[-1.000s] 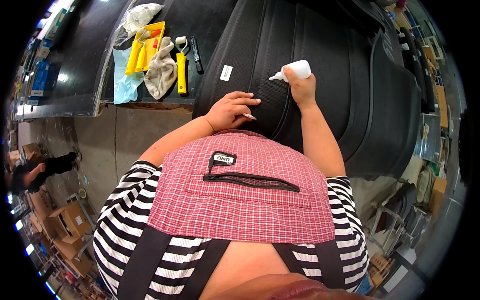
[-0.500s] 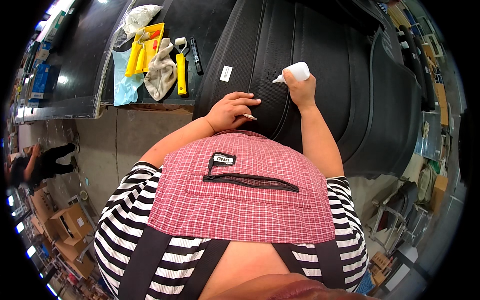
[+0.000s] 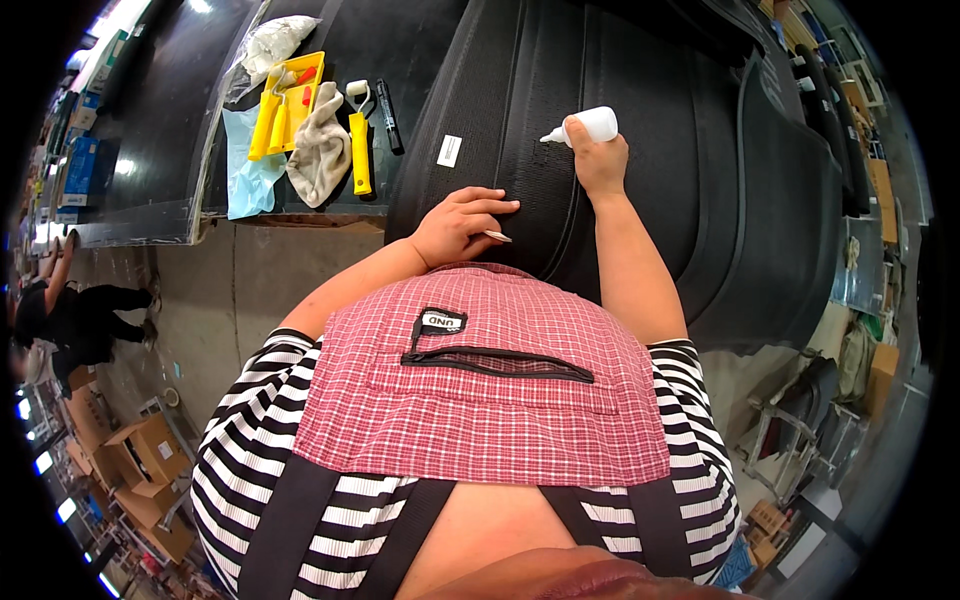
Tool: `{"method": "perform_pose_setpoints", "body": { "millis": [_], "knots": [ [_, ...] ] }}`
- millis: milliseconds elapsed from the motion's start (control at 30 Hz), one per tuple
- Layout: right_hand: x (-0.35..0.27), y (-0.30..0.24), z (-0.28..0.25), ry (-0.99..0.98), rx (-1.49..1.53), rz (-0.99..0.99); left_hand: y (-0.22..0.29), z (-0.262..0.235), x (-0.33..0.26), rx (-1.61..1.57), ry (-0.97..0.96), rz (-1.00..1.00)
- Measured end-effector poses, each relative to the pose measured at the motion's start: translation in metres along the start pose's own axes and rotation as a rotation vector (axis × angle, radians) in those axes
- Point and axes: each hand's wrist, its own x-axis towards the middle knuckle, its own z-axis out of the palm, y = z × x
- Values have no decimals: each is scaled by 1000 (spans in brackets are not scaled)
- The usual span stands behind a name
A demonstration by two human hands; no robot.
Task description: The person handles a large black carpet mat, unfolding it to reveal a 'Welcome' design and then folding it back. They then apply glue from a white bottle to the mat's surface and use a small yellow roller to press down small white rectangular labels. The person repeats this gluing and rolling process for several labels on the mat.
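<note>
A white squeeze bottle (image 3: 598, 124) with a pointed nozzle is gripped in my right hand (image 3: 598, 162). It is tilted so the nozzle tip points left, at or just over the ribbed black rubber mat (image 3: 640, 240). My left hand (image 3: 462, 226) rests on the near left part of the mat, its index finger stretched out. A small flat white piece (image 3: 498, 236) sticks out from between the curled fingers of that hand; its kind cannot be made out. Farther off, a small white label (image 3: 449, 151) lies on the mat, left of the bottle.
Left of the mat, the black table holds a yellow-handled roller (image 3: 360, 150), a black marker (image 3: 390, 117), a beige cloth (image 3: 320, 150), a yellow tray (image 3: 302, 100) with rollers, a light blue sheet (image 3: 250, 170) and a clear plastic bag (image 3: 275, 45). Another person (image 3: 85, 315) is at the far left.
My right hand has carried the bottle a little farther away along the mat. My left hand stays in place. The other person's arms now reach up toward the table edge.
</note>
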Motion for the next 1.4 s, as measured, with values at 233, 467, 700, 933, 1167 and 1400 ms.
{"method": "perform_pose_setpoints", "body": {
  "millis": [233,467,700,933,1167,1400],
  "knots": [
    [2,2,1,-15,-96,-9,0,1,0,4,4,6],
    [0,7,0,35,-13,-42,-1,1,-1,2,1,5],
    [-5,0,-5,-45,88,23,1,1,0,17,1,0],
    [-8,0,-7,-92,-83,-16,0,2,1,2,-3,-2],
    [-8,1,-9,-52,129,-21,3,-1,1,8,-4,-6],
    [-4,-4,-7,-33,14,19,2,0,0,21,-16,-7]
  ]
}}
